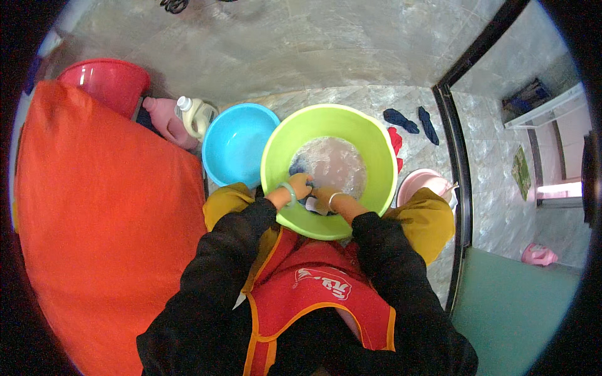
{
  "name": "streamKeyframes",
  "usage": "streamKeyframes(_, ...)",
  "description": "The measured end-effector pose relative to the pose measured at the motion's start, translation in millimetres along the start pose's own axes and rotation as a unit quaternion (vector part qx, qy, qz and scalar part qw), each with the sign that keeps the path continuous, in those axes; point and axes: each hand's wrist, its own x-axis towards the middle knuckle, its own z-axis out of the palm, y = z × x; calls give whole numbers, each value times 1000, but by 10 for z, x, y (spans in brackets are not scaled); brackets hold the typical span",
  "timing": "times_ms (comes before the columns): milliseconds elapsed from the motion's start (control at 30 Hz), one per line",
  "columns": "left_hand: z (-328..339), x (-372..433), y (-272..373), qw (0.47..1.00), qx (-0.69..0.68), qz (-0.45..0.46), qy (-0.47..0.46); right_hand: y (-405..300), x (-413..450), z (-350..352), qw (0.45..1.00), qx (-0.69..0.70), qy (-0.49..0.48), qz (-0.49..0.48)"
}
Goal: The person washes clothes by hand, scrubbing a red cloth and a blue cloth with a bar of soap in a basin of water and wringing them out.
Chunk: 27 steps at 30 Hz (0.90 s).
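A large lime-green plastic basin stands between my knees, with cloudy, foamy water in it. My left hand, with a pale green bangle at its wrist, grips wet dark blue cloth by the basin's near left wall. Close beside it, my right hand wears a silver-coloured bangle and is closed on more of the dark blue cloth. A small white patch or object shows at my right fingers; its kind is unclear. Part of the cloth is hidden by my hands and the water.
Left of the basin sits a blue basin, beside detergent bottles and an orange-red cover. A red tub stands behind. Dark socks, red cloth and a pink basin lie right, before a black door frame.
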Motion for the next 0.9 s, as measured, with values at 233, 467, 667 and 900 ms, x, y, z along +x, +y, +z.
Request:
streamKeyframes(233, 288, 73, -165, 926, 328, 72, -175, -223, 210, 417, 987, -84, 53, 125)
streamKeyframes(467, 188, 121, -57, 889, 394, 49, -229, -239, -100, 77, 997, 0, 46, 62)
streamKeyframes(667, -266, 354, -52, 987, 0, 73, -143, 298, -595, -654, 890, 429, 144, 53)
streamKeyframes(900, -891, 309, 547, 952, -290, 81, -54, -29, -1330, -1491, 639, 729, 226, -97)
